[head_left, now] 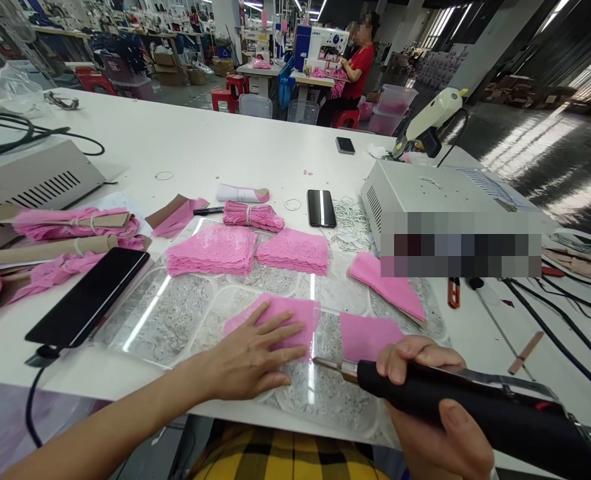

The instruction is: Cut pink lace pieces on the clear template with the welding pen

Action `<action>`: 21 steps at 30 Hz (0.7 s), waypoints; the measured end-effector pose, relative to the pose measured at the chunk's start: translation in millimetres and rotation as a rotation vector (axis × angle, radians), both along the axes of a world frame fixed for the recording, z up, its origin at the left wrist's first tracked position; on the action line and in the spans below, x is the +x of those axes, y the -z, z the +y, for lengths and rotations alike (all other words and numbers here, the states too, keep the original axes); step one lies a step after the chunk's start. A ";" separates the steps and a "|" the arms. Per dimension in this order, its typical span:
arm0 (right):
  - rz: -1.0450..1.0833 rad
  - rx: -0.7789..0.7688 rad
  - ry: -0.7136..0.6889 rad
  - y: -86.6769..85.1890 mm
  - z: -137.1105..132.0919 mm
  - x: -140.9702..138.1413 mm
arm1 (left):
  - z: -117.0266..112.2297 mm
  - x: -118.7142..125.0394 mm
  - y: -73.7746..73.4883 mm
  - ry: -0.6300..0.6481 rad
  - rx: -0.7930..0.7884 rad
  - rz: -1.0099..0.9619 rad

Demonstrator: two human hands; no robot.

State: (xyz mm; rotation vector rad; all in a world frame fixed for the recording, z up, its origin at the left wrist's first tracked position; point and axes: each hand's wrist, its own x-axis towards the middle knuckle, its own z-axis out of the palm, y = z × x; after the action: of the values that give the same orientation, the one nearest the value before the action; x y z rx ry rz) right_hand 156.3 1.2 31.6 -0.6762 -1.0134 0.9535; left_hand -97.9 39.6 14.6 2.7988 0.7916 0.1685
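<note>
My left hand [262,347] lies flat with spread fingers on a pink fabric piece [240,323], pressing it to a clear plastic mat [175,313]. A black handheld tool with a thin metal tip [440,393] is gripped in my right hand [425,373]. Its tip points left, close to the lower right corner of that fabric piece; I cannot tell whether they touch. Just above the tool lies another pink piece [368,335]. Farther right is a folded pink piece [390,283] with a stiff edge under it. Two stacks of pink lace pieces [212,249], [292,251] sit beyond my left hand.
A large dark phone [88,297] with a cable lies left; a smaller phone [321,208] lies beyond the stacks. Grey vented boxes [415,187], [40,177] stand on both sides. Cables [560,327] and an orange cutter [454,292] are at right. A person in red [360,67] sews farther back.
</note>
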 end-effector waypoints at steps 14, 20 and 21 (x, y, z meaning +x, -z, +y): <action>-0.004 -0.010 0.016 -3.0 0.9 -3.4 | -3.4 0.7 5.9 -0.019 0.041 -0.070; 0.000 -0.007 0.006 -2.7 1.5 -4.2 | -4.8 0.9 7.5 -0.017 0.049 -0.080; 0.001 -0.006 0.007 -2.6 1.5 -4.6 | -4.9 1.1 7.5 -0.016 0.053 -0.084</action>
State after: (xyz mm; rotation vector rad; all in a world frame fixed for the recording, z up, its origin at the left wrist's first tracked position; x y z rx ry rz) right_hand 151.7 2.7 34.1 -0.6842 -1.0068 0.9509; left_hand -96.9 34.7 7.2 2.8143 0.8010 0.3112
